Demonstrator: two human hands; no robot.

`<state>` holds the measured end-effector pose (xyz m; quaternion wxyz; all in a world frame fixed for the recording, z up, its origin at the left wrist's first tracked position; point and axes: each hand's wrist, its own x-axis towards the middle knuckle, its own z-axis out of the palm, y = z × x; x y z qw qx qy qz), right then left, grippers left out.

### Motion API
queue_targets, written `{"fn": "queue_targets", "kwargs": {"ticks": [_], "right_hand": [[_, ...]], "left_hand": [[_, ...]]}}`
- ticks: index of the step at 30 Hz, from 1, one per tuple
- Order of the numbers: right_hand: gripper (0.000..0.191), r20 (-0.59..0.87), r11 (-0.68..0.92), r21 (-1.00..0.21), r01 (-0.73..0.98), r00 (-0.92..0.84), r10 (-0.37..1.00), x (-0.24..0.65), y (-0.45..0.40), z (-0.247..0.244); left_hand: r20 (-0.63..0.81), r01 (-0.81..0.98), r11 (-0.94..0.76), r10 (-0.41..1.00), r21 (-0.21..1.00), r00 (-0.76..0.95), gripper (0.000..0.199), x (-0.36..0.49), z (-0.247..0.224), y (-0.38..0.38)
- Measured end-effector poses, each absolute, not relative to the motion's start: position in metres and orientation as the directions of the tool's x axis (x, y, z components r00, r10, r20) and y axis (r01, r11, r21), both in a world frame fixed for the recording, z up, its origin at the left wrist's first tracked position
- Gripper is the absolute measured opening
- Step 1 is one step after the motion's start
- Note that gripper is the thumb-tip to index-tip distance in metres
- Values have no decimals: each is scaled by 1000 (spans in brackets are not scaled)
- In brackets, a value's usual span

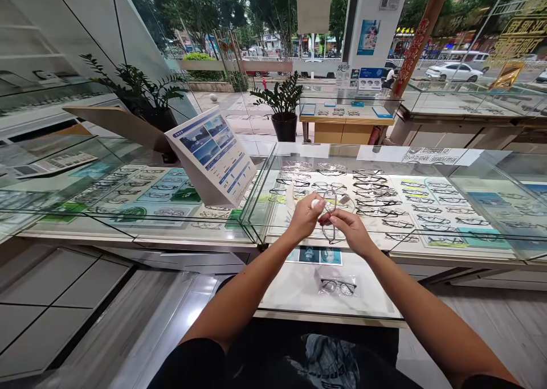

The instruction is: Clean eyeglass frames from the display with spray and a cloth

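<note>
A pair of thin-framed glasses (331, 234) is held up on end over the front edge of the glass display case. My left hand (306, 216) is closed, with a small white object (315, 204) at its thumb and fingertips beside the upper lens. What the white object is cannot be made out. The fingers of my right hand (348, 229) pinch the glasses near the middle of the frame. Below the hands, another dark-framed pair (338, 287) lies in a clear plastic bag on the white pull-out surface (290, 292).
Rows of glasses (376, 189) lie inside the glass case (260, 229). A white standing sign (213, 155) is on the case to the left. Potted plants (284, 113) stand behind. Picture cards (318, 256) lie at the pull-out surface's back edge.
</note>
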<state>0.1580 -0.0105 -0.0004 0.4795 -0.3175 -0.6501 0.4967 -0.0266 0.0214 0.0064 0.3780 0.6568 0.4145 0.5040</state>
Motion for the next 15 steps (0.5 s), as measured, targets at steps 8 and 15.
{"fn": "queue_targets", "kwargs": {"ticks": [8,15], "right_hand": [[47,310,322,-946,-32,-371,875,158,-12,0],[43,340,328,-940,-91,-285,896,162,-10,-2]], "left_hand": [[379,183,-399,915,898,136,62,-27,13,16],[448,268,-455,889,849,93,58,-24,20,6]]}}
